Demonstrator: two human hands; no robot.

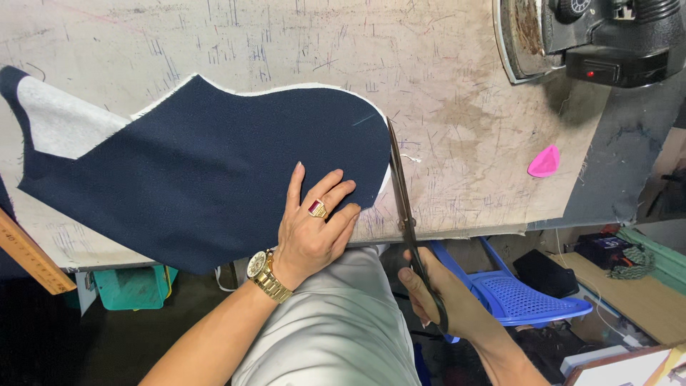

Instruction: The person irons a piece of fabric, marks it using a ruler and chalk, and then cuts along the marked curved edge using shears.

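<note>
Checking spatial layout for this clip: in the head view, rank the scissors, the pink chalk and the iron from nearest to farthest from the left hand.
From the left hand, flat on the navy fabric:
1. Scissors, just right of its fingers.
2. Pink chalk, farther right on the table.
3. Iron, at the top right corner.

Left hand point(312, 229) lies flat, fingers spread, on the near right end of a navy fabric piece point(207, 171), pressing it to the scuffed surface point(457, 107). Just right of it, right hand point(446, 297) grips the scissors point(404, 207), blades pointing away along the fabric's curved edge. Pink chalk point(545, 162) further right; iron point(593, 36) beyond; wooden ruler point(32, 257) far left.
</note>
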